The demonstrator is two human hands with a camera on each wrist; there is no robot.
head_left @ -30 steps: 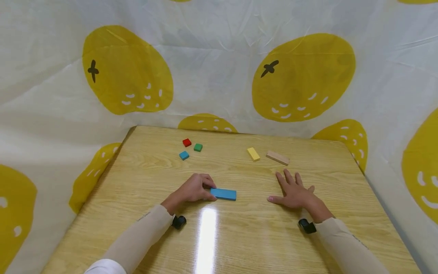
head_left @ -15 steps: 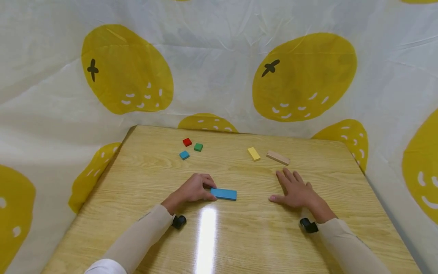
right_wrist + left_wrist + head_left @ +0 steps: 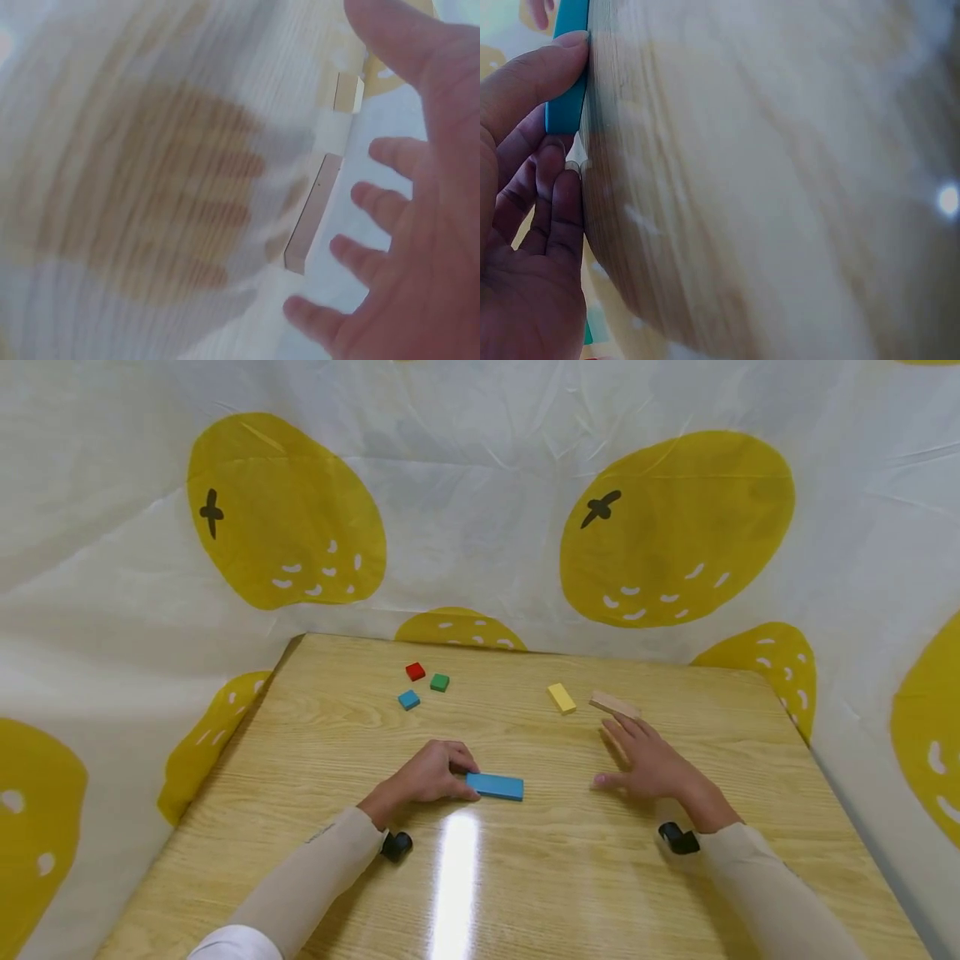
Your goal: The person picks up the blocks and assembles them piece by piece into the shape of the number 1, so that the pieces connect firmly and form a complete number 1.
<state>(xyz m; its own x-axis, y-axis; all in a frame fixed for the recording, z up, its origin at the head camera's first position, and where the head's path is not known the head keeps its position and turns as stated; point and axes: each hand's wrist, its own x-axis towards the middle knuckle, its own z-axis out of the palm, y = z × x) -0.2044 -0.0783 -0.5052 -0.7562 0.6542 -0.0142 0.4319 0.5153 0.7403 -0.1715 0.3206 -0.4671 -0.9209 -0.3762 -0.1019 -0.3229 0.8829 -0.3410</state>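
My left hand (image 3: 430, 774) pinches the left end of a long blue block (image 3: 498, 786) that lies flat on the table; in the left wrist view the thumb presses one side of the blue block (image 3: 568, 105). My right hand (image 3: 654, 766) hovers above the table with fingers spread and nothing in it. Just beyond its fingertips lies a plain wooden block (image 3: 613, 703), partly covered by them in the head view. The right wrist view shows the whole wooden block (image 3: 313, 214) apart from the fingers, with the yellow block (image 3: 346, 92) farther along.
Toward the back left lie a small red block (image 3: 416, 672), a green block (image 3: 439, 682) and a small blue block (image 3: 408, 700). The yellow block (image 3: 561, 698) sits left of the wooden one. A patterned cloth (image 3: 472, 527) hangs behind the wood-grain table (image 3: 540, 893).
My right hand has lifted off the table and moved forward toward the wooden block. The left hand keeps its pinch on the long blue block. The head view has shifted slightly.
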